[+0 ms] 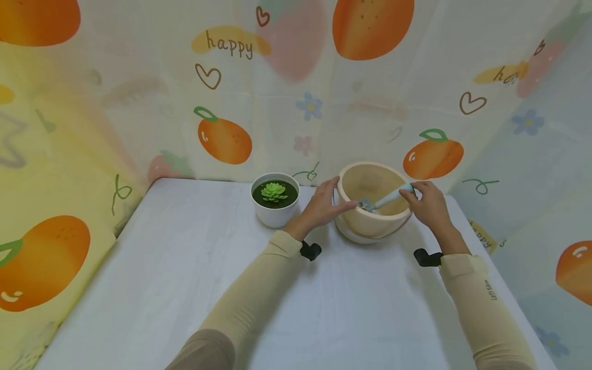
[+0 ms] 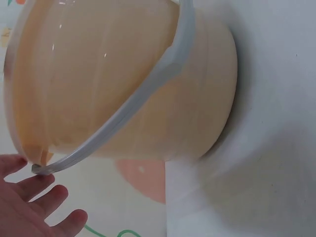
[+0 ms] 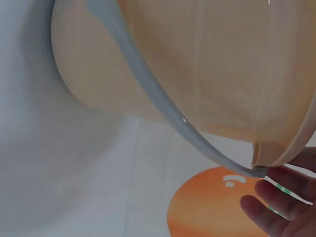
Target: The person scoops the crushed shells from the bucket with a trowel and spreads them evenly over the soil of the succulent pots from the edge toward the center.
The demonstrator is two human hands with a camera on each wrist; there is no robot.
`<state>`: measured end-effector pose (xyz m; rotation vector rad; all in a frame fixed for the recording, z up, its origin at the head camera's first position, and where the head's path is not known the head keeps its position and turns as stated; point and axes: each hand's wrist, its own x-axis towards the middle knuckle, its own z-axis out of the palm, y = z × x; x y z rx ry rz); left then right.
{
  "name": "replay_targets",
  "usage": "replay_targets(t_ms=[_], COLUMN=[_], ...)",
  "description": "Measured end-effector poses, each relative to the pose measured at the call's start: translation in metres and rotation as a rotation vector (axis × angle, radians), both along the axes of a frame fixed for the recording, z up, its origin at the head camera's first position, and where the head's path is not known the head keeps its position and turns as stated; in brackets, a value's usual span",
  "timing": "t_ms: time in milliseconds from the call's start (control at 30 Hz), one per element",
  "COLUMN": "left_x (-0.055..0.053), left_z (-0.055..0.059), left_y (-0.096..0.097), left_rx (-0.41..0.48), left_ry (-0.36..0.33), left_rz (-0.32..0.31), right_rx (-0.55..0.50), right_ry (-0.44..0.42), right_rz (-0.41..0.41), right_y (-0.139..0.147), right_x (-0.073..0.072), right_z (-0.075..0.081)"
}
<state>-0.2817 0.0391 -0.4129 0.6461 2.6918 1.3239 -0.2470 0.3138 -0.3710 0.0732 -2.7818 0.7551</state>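
A beige bucket (image 1: 372,218) stands upright on the table, its grey-white bail handle (image 2: 123,111) hanging down along the front. Across its mouth lies a tool with a light blue handle (image 1: 390,198) and a small speckled blue-grey head (image 1: 365,205), too small to make out. My right hand (image 1: 430,205) pinches the handle end at the right rim; its other fingers (image 3: 276,197) hang loosely by the bail hinge. At the left rim is my left hand (image 1: 321,205), fingers fairly straight and spread at the hinge, thumb stretched over the rim close to the tool's head.
A white pot (image 1: 276,218) with a green succulent (image 1: 274,192) stands left of the bucket, close to my left wrist. Behind the white-covered table (image 1: 185,257) hangs a fruit-printed curtain (image 1: 287,118), near the bucket's back. Dark wrist mounts (image 1: 311,251) sit under both wrists.
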Motion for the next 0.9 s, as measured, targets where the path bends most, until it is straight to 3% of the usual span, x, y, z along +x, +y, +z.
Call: replay_targets(t_ms=[200, 400, 567, 800, 900], left_x=[0.001, -0.003, -0.007, -0.010, -0.010], left_z=[-0.002, -0.003, -0.003, -0.008, -0.010], left_y=[0.005, 0.005, 0.005, 0.007, 0.008], left_rx=[0.012, 0.006, 0.005, 0.061, 0.079], left_ry=[0.007, -0.005, -0.009, -0.046, -0.041], left_rz=[0.027, 0.018, -0.003, -0.032, -0.040], right_rx=[-0.021, -0.038, -0.086, -0.276, -0.307], right_ry=[0.160, 0.214, 0.155, 0.007, -0.048], right_rz=[0.004, 0.018, 0.033, -0.001, -0.016], right_y=[-0.007, -0.016, -0.026, -0.044, -0.051], right_x=[-0.001, -0.006, -0.012, -0.020, -0.026], right_z=[-0.002, 0.002, 0.006, 0.010, 0.009])
